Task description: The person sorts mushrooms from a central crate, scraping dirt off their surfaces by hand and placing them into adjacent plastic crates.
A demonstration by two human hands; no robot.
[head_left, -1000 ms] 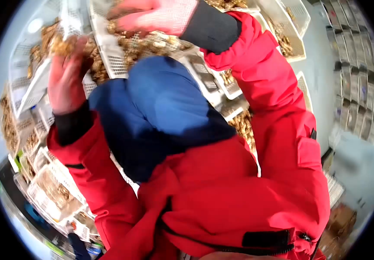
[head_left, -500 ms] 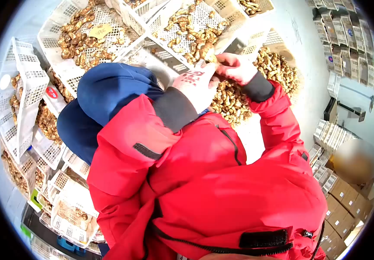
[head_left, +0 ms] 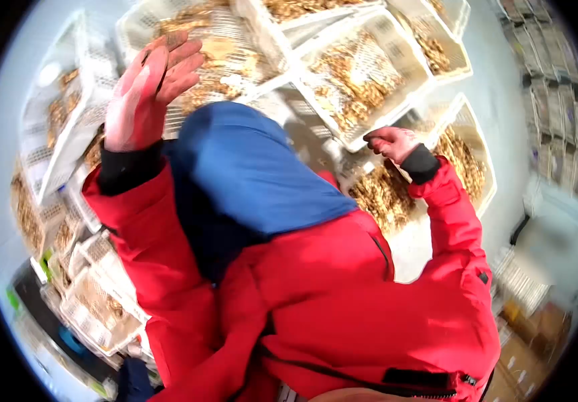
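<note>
My left hand point(head_left: 143, 97) is raised at the upper left, its fingers stretched out and nothing visible in it. Beneath and beyond it lies a white slatted crate point(head_left: 270, 83) holding golden-brown lumpy pieces, whose kind is too blurred to name. My right hand point(head_left: 395, 143) is closed by the near corner of another white crate point(head_left: 427, 86). Something dark shows at its fingertips, too small to make out. Just below that hand is a heap of the same brown pieces point(head_left: 384, 201). A yellowish paper slip point(head_left: 219, 48) rests among the pieces in the upper-left crate.
Right of the heap stands a crate of brown pieces point(head_left: 463, 161). Further crates are stacked at the left point(head_left: 68, 154) and lower left point(head_left: 91, 308). My blue-trousered knee point(head_left: 255, 167) rises between my arms. Stacked crates point(head_left: 553, 87) line the right wall; cardboard boxes point(head_left: 520, 362) stand lower right.
My hands, together at a brown piece before, have parted. The left moved far left and opened; the right shifted right and down. The view has shifted, and the knee sits further right.
</note>
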